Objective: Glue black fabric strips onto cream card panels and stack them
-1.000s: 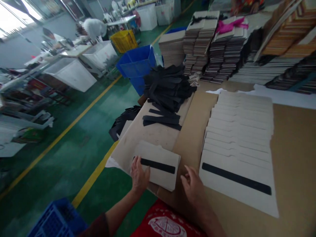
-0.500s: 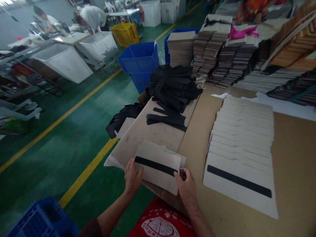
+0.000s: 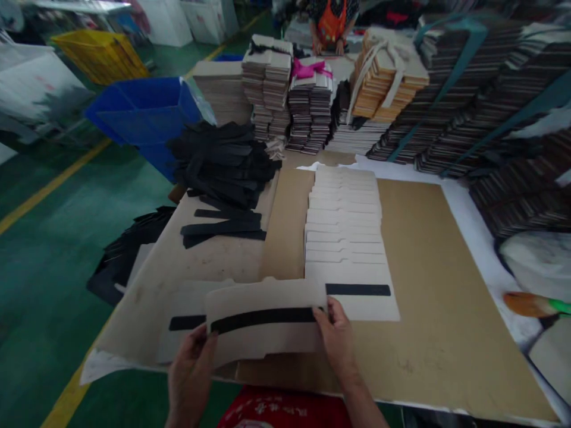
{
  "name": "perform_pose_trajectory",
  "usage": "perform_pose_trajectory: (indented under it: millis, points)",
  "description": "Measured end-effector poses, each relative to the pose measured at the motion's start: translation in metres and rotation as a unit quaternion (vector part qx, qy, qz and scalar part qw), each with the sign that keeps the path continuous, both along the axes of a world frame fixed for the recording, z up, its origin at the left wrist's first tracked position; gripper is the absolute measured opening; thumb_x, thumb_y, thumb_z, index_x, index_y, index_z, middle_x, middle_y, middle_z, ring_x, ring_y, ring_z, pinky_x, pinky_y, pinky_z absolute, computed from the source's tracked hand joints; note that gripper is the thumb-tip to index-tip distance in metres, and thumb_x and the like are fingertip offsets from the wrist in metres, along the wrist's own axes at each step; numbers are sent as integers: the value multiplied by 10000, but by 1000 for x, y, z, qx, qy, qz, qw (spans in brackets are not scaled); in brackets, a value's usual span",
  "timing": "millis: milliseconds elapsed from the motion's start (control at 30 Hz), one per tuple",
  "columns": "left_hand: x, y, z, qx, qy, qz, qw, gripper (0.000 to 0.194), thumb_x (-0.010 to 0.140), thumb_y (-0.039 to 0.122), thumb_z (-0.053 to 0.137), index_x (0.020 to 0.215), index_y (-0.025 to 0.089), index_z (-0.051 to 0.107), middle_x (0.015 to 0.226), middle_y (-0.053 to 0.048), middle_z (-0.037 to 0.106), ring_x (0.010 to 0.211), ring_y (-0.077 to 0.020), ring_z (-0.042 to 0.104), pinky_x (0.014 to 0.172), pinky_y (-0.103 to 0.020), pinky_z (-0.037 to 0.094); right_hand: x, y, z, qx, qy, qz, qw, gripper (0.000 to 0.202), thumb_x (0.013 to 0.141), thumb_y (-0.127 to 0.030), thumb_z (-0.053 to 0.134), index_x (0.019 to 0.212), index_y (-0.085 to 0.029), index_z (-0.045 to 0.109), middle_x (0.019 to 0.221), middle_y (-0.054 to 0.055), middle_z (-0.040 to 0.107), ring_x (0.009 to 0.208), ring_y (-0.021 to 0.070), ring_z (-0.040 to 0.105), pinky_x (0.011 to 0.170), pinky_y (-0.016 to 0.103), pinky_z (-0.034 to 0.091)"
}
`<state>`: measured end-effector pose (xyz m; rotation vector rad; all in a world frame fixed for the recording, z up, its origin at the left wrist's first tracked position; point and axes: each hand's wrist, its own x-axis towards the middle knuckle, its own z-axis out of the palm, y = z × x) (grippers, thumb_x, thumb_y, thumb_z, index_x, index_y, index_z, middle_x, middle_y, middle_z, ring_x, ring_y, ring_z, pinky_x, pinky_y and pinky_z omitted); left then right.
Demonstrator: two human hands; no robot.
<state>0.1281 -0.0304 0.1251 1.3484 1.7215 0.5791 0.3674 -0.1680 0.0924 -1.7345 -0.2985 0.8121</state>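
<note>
Between my two hands a light grey panel [image 3: 267, 342] with a black strip [image 3: 263, 319] across it is held up, slightly bowed. My left hand [image 3: 191, 368] pinches its left edge, and my right hand [image 3: 336, 336] grips the right edge near the strip's end. Behind it on the left lies another grey panel [image 3: 178, 303], also with a black strip. To the right, an overlapping row of grey panels [image 3: 345, 238] runs away from me; the nearest one bears a black strip [image 3: 358, 289].
Loose black strips [image 3: 223, 227] and a heap of black strips [image 3: 223, 160] lie at the back left. Beyond stand a blue bin [image 3: 143, 110], stacked panels [image 3: 267, 83] and tied bundles [image 3: 388, 74]. A brush [image 3: 529, 304] is at the right edge. Another person's hands are at the far top.
The held panel has lifted off the one beneath and moved right, toward the overlapping row, with both hands on it. The view has turned right.
</note>
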Motion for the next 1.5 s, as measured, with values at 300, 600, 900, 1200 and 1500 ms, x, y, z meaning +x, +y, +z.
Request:
perform_pose_trajectory:
  millis: [300, 600, 900, 1200, 1500]
  points:
    - [166, -58, -55, -72, -121, -174, 975, 278, 732, 362, 585, 927, 170, 633, 832, -44, 684, 764, -190, 633, 723, -294, 496, 134, -104, -38, -192, -144, -140, 961, 773, 735, -579, 610, 1381, -158, 546, 1242, 135, 654, 1142, 288, 600, 1021, 420, 433]
    - [182, -49, -73, -51, -21, -243, 968, 149, 793, 193, 541, 923, 182, 613, 822, -27, 661, 763, -171, 612, 731, -277, 452, 154, -104, -55, -254, -184, -107, 943, 713, 756, -521, 529, 1370, -161, 560, 1255, 136, 653, 1092, 290, 617, 979, 432, 462]
    - [152, -62, -57, 59, 43, -269, 960, 319, 791, 211, 625, 1106, 203, 585, 1042, -58, 619, 811, -148, 608, 770, -274, 504, 137, -101, -43, -257, -472, -36, 843, 628, 830, -549, 460, 1141, -47, 674, 1150, 247, 604, 1191, 400, 508, 1044, 583, 348]
    - [-43, 21, -48, 155, 223, -78, 959, 631, 829, 296, 585, 1394, 107, 378, 1515, -232, 312, 1445, -387, 230, 1167, -627, 184, -66, 29, -42, -46, -179, 244, 952, 490, 867, -412, 505, 1303, -195, 560, 1291, 136, 550, 1034, 259, 614, 927, 440, 517]
    - [-89, 41, -66, 104, 245, -43, 963, 633, 781, 315, 594, 1377, 148, 464, 1446, -154, 461, 1356, -346, 392, 1139, -534, 320, -99, 60, -32, -89, -96, 148, 980, 480, 752, -450, 585, 1129, -153, 566, 1128, 146, 579, 1012, 275, 585, 845, 400, 527]
